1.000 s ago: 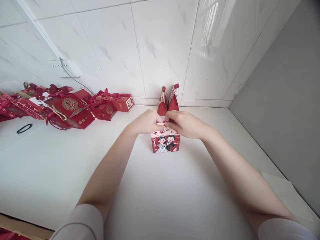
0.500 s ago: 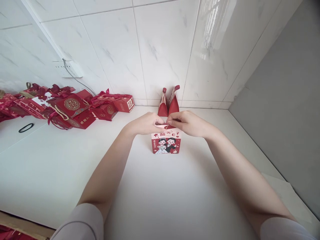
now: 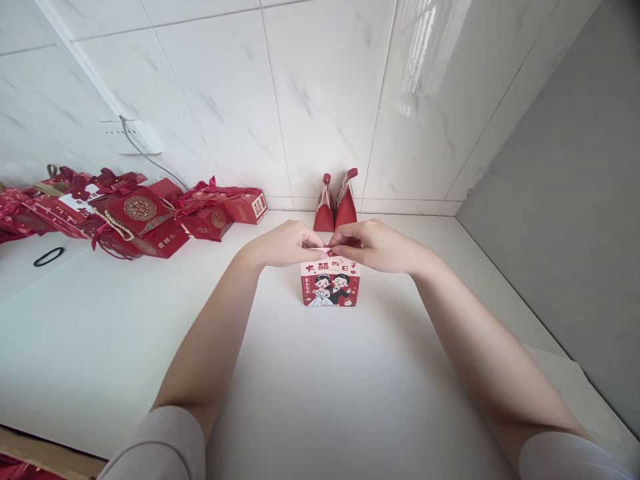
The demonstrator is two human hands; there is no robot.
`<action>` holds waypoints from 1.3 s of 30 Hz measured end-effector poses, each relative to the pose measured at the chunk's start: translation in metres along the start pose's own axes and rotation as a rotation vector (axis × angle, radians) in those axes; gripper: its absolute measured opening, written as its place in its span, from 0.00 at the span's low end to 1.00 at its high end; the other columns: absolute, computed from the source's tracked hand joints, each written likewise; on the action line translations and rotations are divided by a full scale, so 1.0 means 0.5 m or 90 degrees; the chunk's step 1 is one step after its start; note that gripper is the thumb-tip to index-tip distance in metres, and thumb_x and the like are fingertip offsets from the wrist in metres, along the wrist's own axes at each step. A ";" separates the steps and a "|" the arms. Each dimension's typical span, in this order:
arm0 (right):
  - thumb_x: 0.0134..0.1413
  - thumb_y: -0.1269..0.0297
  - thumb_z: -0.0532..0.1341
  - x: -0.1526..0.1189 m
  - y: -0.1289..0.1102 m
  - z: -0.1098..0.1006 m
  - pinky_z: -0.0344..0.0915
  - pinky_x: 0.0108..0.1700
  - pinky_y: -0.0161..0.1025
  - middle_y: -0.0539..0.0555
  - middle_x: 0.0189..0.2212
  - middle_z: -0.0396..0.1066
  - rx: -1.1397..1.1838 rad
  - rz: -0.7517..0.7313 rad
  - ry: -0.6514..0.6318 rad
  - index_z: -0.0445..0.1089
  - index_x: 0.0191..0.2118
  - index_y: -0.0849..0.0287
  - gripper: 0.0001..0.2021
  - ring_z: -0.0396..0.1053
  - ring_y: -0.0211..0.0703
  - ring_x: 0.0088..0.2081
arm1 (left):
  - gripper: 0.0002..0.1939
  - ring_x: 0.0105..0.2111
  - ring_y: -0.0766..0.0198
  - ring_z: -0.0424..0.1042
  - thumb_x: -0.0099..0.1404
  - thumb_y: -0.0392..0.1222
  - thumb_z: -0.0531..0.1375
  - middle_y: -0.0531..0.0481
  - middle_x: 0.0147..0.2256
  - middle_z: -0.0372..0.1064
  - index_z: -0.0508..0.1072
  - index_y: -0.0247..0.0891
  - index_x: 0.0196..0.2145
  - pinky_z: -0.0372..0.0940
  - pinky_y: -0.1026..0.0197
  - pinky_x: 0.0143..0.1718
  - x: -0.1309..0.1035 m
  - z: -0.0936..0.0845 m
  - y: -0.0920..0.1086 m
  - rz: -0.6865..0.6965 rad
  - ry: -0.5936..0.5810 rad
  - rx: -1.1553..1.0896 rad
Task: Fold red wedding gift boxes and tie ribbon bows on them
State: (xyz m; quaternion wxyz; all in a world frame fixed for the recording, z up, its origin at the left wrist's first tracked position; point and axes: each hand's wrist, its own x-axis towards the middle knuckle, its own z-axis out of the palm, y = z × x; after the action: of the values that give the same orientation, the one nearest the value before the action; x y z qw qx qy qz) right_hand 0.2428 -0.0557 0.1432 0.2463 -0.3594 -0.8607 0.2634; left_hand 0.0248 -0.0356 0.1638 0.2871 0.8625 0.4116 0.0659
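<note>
A red and white box (image 3: 330, 288) with a printed cartoon couple stands upright on the white table (image 3: 320, 400). My left hand (image 3: 293, 245) pinches the top edge of the box from the left, thumb in front. From the right, my right hand (image 3: 370, 247) pinches the same top, its fingertips close to those of my left. A small red piece shows between the fingertips, partly covered by them. Just behind the hands stand two red boxes (image 3: 335, 207) with looped tops.
Several red gift boxes (image 3: 145, 217) with ribbons and cords are piled at the back left. A black ring (image 3: 49, 257) lies before them. A cable (image 3: 150, 157) hangs from the wall socket. A cardboard edge (image 3: 50, 453) shows at the lower left.
My left thumb has moved up and right to the top centre of the box, uncovering more of the printed lettering. The fingertips of both hands are closer together. The view has shifted slightly.
</note>
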 end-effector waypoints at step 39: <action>0.55 0.68 0.60 -0.038 -0.020 -0.035 0.52 0.27 0.36 0.49 0.30 0.70 -0.143 0.010 -0.022 0.62 0.34 0.54 0.04 0.63 0.39 0.26 | 0.12 0.22 0.69 0.51 0.58 0.47 0.60 0.55 0.21 0.56 0.70 0.35 0.26 0.43 0.63 0.24 0.018 0.047 0.039 0.013 0.129 0.025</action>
State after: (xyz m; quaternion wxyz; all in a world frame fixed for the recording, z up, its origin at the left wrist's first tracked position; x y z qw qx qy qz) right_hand 0.2605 -0.0708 0.1581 0.1878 -0.3869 -0.8860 0.1734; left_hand 0.0520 -0.0490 0.1540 0.2261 0.8610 0.4310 0.1477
